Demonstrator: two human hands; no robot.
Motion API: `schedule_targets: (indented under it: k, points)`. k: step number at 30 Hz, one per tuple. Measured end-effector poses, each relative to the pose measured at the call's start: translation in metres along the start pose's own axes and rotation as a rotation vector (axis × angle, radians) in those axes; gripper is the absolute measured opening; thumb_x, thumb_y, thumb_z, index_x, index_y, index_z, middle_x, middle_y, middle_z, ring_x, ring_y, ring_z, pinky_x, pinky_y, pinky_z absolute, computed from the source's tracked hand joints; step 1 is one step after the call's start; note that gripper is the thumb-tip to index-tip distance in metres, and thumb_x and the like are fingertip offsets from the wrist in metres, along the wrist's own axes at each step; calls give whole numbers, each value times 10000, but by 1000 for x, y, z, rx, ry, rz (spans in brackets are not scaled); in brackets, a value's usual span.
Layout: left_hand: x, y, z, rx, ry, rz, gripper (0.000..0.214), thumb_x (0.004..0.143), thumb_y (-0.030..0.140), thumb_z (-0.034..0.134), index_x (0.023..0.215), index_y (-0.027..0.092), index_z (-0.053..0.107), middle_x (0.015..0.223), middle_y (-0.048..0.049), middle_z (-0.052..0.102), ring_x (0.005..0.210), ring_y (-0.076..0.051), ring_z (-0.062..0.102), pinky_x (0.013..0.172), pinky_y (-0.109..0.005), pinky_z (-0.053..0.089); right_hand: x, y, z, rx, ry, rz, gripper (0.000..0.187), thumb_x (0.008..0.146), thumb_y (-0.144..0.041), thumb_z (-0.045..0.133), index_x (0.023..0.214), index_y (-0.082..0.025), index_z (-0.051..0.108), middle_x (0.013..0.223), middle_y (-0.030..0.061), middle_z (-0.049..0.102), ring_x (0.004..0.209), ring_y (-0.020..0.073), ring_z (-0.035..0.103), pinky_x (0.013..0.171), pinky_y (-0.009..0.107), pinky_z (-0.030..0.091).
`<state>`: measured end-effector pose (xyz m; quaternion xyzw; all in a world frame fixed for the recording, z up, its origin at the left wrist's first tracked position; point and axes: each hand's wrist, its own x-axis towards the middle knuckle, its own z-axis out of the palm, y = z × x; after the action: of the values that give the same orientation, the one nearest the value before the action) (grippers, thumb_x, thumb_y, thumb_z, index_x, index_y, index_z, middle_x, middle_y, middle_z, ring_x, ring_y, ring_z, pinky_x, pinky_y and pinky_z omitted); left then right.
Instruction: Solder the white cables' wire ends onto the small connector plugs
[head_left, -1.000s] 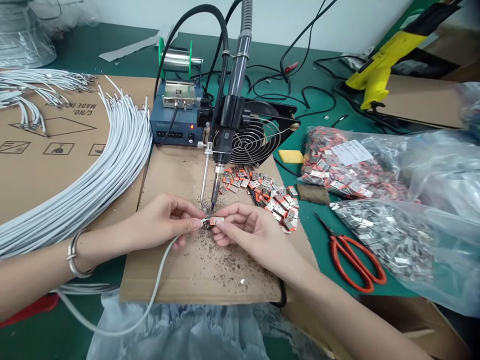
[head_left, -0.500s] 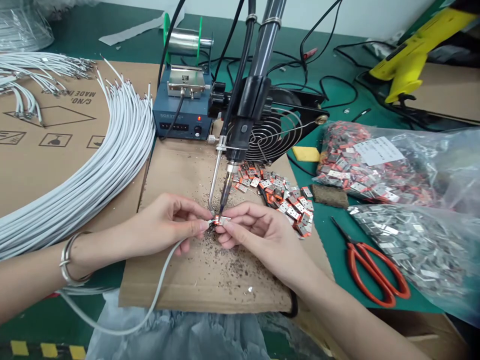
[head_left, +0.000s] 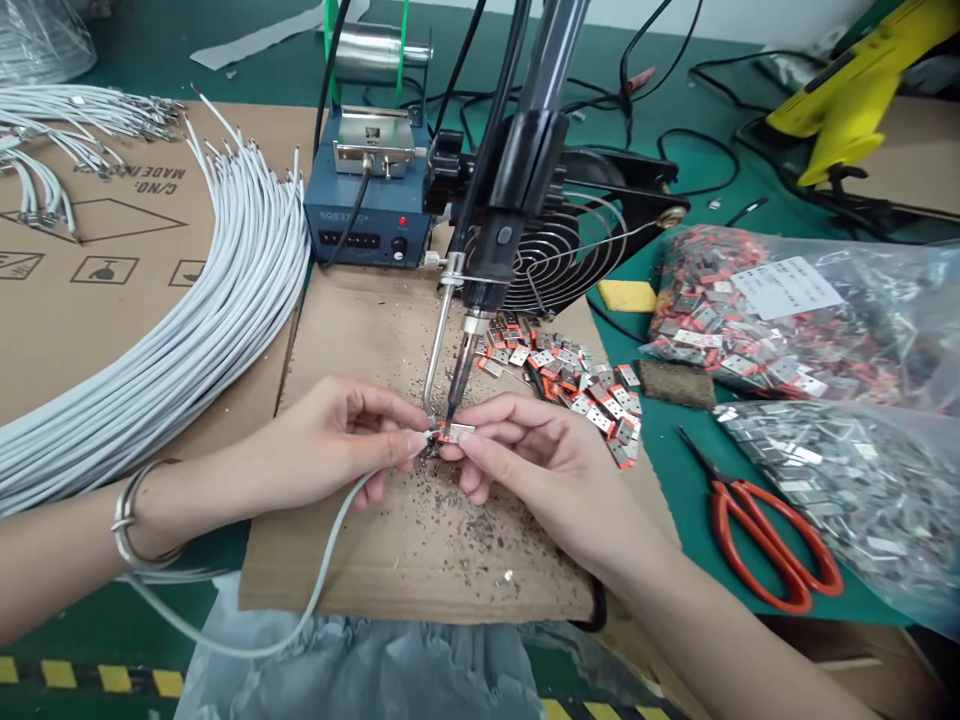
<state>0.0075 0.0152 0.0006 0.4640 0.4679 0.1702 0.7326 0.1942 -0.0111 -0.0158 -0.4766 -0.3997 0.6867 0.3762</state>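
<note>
Between thumb and fingers, my left hand (head_left: 367,435) pinches a white cable (head_left: 328,550) close to its stripped end; the cable loops down over the cardboard's front edge. My right hand (head_left: 525,450) grips a small USB connector (head_left: 456,432), metal with an orange insert. Cable end and connector meet beneath the tip of a mounted soldering iron (head_left: 459,375). Beside that tip ends a thin bent solder feed tube (head_left: 436,355). Whether the wires are joined to the connector is too small to tell. A pile of loose USB connectors (head_left: 592,390) lies behind my right hand.
A bundle of white cables (head_left: 247,290) lies at left. Behind stand the blue solder feeder (head_left: 367,215) with its solder spool (head_left: 367,52) and a black fan (head_left: 570,255). At right are bags of connectors (head_left: 705,290) and metal shells (head_left: 817,490), plus red-handled scissors (head_left: 772,540).
The view has shifted slightly. Both hands keep their grips beneath the iron, and the connector shows a little more between the fingertips of my right hand.
</note>
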Motion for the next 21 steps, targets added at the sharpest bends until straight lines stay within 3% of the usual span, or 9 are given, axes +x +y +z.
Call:
schedule_targets:
  k: [21]
  points:
    - [1, 4, 3, 19, 25, -2, 21, 741, 146, 606, 743, 126, 608, 429, 70, 540, 361, -60, 476, 377, -159, 417, 0, -2, 1, 2, 23, -21, 128, 667, -256, 747, 753, -188, 681, 654, 17, 708, 403, 57, 491, 363, 166, 394]
